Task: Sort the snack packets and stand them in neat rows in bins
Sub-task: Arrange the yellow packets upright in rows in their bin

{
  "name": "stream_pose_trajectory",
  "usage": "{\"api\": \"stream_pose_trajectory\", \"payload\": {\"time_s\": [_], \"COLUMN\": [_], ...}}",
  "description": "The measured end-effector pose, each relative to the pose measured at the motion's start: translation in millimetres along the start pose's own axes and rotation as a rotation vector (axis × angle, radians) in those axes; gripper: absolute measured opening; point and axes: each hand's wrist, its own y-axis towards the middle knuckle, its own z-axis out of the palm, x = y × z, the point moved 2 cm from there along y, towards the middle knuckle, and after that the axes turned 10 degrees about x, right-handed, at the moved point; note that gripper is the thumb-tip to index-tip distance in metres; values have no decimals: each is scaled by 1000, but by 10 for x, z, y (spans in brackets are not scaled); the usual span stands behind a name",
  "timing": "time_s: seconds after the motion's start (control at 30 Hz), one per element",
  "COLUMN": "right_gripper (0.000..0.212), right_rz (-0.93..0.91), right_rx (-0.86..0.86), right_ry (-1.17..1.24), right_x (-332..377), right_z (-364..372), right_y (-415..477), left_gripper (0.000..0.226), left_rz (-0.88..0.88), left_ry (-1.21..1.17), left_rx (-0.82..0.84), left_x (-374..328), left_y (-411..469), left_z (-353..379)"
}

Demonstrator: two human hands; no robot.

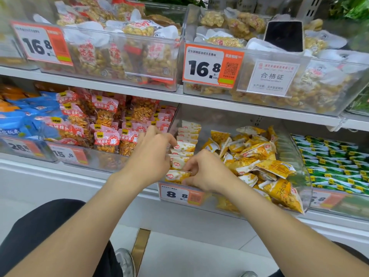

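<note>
Front-left in the clear bin, right hand pinches a packet, left hand grips the row; likely light, slippery, so take sealed edges.

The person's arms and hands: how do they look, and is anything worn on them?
The left hand and right hand wear no gloves; no ring, watch or bracelet shows. The left forearm and right forearm are bare, with no sleeve in view.

White metal shelf boards run across, one above the other; below lie pale glossy floor tiles with a brass-coloured inlay strip.
</note>
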Motion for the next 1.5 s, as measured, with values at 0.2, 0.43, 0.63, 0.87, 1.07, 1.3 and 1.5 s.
{"api": "stream_pose_trajectory", "payload": {"time_s": [0.2,0.43,0.63,0.87,1.07,1.3,1.5], "right_gripper": [30,17,46,12,20,32,32], "right_rz": [58,4,-144,-152,-150,-177,-153], "right_rx": [30,-38,257,78,-92,-50,-18], "right_ry": [41,47,-575,-284,480,617,596], "right_x": [24,-58,-173,-273,-235,-167,-120], "right_z": [31,-549,-218,-431,-681,-648,-607], "right_y": [99,-95,-112,-179,-483,-595,-572], "left_gripper": [43,40,37,32,37,19,19], "left_rz": [69,338,380,357,228,150,239], "left_ry": [69,196,166,-34,-645,-974,-657], "left_rx": [-78,-119,60,-25,131,174,72], "left_x": [-16,-99,-220,-268,-416,-418,-368], "left_y": [-44,-29,-29,-25,-40,-61,-41], "left_z": [0,-41,20,34,-32,-57,-66]}}
